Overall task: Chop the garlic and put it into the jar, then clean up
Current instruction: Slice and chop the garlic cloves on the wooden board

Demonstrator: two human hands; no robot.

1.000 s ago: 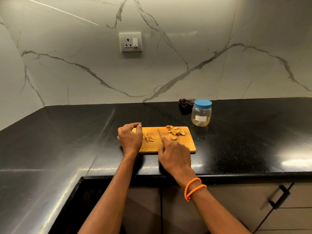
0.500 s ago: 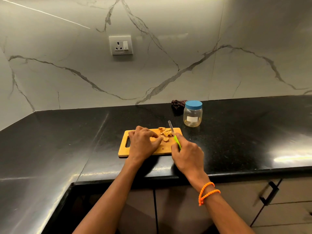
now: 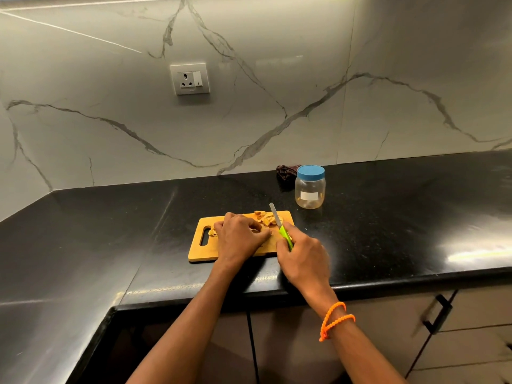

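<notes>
Head view: a wooden cutting board [image 3: 203, 252] lies near the front edge of the black counter [image 3: 388, 231], with bare counter to its left and right. The left hand [image 3: 239, 239] rests on the board, fingers curled over garlic pieces [image 3: 264, 217]. The right hand [image 3: 303, 259] grips a green-handled knife [image 3: 279, 227], blade angled toward the garlic. The lidded jar [image 3: 309, 187] stands apart behind the board's right corner.
</notes>
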